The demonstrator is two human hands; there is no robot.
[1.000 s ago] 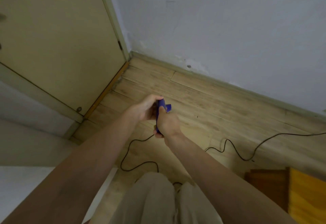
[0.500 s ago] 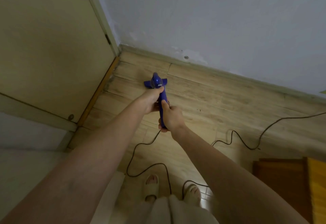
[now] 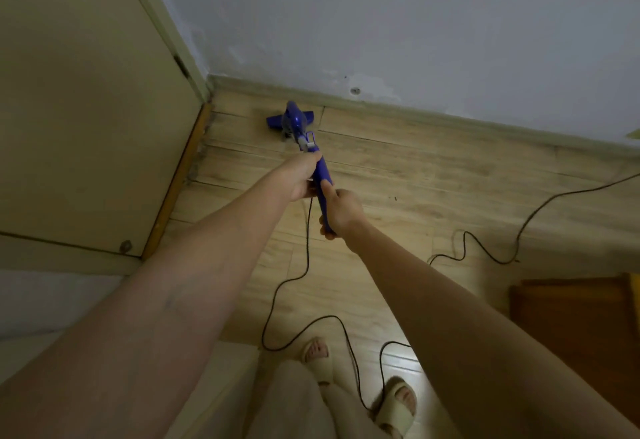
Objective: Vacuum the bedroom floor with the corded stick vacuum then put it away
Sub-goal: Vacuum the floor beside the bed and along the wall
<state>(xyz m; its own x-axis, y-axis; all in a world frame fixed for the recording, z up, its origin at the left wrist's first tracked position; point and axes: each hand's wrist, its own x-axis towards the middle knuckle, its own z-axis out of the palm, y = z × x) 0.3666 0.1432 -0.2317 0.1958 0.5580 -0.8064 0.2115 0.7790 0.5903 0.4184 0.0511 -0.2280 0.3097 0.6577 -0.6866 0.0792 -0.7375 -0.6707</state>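
Hands share the vacuum (image 3: 322, 179) handle — left grip (image 3: 300, 180) clenched around it higher up, right grip (image 3: 341, 212) lower. Its head rests on the floor (image 3: 433, 175) at twelve o'clock, near the skirting; the cord (image 3: 304, 265) trails toward six.

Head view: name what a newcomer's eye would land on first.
The blue stick vacuum stands out, gripped by the left hand and right hand, its head near the skirting by the door corner. Next comes the black cord, looping over the wooden floor past the slippered feet.
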